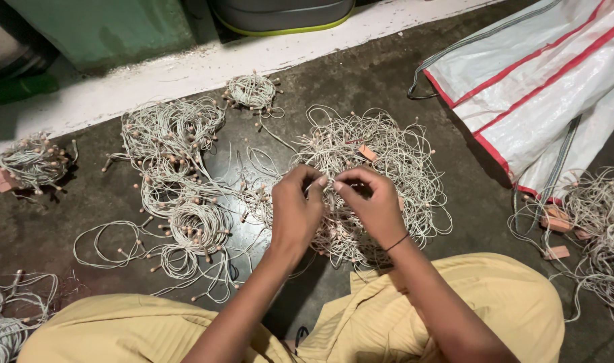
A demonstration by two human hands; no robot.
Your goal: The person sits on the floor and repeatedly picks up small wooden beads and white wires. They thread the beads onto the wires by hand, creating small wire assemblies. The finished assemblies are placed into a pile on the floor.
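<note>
Head view: left hand (295, 214) and right hand (372, 204) meet fingertip to fingertip, each grip pinched shut on a thin cord strand — above the tangled cord pile (394, 158) on the floor. Far right of them lies a white woven sack (555, 81) with red stripes — small brown tags (557, 253) sit below it.

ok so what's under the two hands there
A loose tangled pile of grey cord with small beige beads, lying on the dark floor. The left hand and right hand cover its middle, hiding what they pinch.

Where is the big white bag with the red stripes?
In the head view, the white bag with red stripes lies on the dark floor at the upper right, beyond the tangled cord pile that both hands work on.
</note>
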